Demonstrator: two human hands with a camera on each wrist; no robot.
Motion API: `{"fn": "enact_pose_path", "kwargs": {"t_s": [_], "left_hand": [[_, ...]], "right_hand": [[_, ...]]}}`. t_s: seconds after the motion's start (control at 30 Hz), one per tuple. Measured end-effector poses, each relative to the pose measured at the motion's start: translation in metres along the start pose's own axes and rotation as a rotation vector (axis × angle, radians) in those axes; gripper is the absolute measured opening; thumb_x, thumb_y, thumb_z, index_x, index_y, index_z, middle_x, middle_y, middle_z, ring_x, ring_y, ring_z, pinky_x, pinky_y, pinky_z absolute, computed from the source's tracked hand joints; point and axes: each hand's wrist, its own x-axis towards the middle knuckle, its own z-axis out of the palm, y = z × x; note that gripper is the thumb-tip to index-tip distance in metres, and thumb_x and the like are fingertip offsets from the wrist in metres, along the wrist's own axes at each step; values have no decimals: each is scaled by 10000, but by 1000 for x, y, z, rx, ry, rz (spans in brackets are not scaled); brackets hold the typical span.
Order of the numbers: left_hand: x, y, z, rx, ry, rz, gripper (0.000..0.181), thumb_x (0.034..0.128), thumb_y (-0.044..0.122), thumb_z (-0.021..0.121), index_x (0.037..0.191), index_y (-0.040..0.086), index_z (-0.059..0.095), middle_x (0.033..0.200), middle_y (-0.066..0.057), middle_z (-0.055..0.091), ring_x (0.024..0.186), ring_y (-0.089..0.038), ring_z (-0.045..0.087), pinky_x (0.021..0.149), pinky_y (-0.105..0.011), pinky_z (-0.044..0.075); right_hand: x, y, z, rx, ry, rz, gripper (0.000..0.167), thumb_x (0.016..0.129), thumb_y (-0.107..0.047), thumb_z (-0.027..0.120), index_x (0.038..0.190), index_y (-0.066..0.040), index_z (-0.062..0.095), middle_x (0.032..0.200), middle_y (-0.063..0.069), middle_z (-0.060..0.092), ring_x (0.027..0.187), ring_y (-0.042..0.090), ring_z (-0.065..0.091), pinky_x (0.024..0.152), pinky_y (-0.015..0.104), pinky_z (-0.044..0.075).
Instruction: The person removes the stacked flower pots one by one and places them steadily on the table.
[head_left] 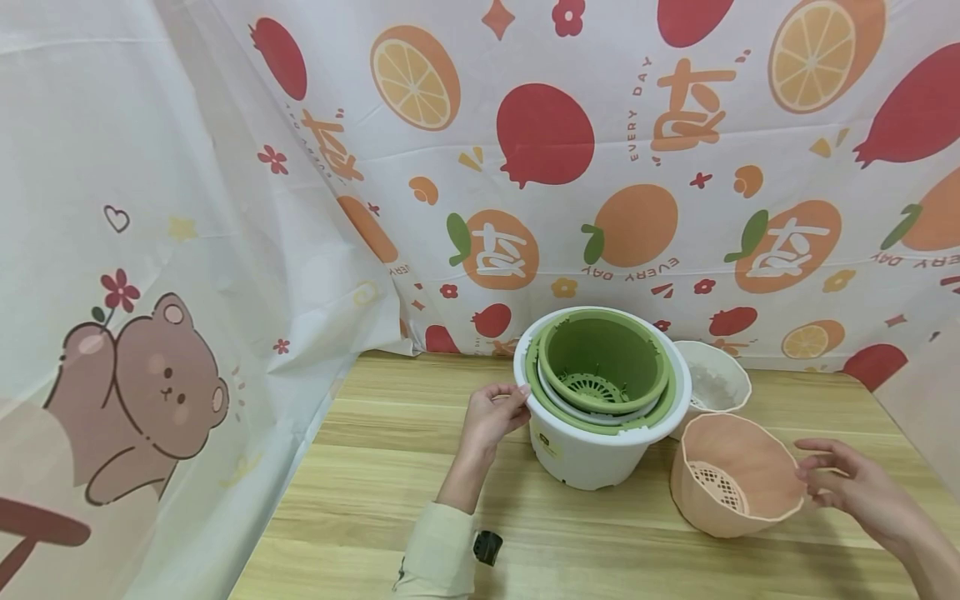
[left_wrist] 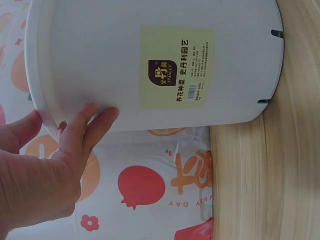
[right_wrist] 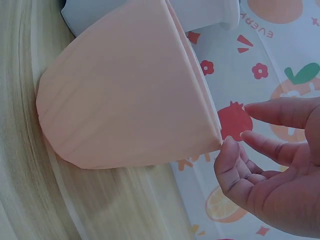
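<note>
A large white flower pot stands upright on the table, with several green and white pots nested in it; a green pot is innermost. My left hand holds the left side of its rim, thumb over the edge and fingertips against the outer wall near a yellow label. To the right, a peach flower pot with a scalloped rim and a slotted bottom leans toward me. Beside its right rim is my right hand, fingers loosely bent, one fingertip at the rim's edge in the right wrist view.
Behind the peach pot stands a small white pot, partly hidden by the large one. The wooden table meets a fruit-printed curtain at the back. A bear-printed sheet hangs at the left.
</note>
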Motion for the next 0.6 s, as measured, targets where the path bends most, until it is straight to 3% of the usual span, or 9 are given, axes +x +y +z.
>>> {"fn": "enact_pose_path", "kwargs": {"t_s": [0.27, 0.6], "left_hand": [[-1, 1, 0, 1, 3, -4, 237, 868, 69, 620, 982, -119, 531, 733, -73, 625, 670, -110, 602, 747, -313, 549], [-1, 2, 1, 1, 5, -8, 237, 869, 71, 621, 981, -118, 532, 733, -72, 623, 672, -110, 602, 750, -320, 549]], "right_hand": [[3, -9, 1, 53, -32, -49, 446, 904, 68, 472, 1075, -334, 557, 924, -17, 542, 721, 126, 569, 583, 267, 528], [14, -30, 12, -20, -39, -67, 393, 914, 29, 489, 1070, -326, 556, 947, -16, 571, 754, 139, 573, 618, 255, 531]]}}
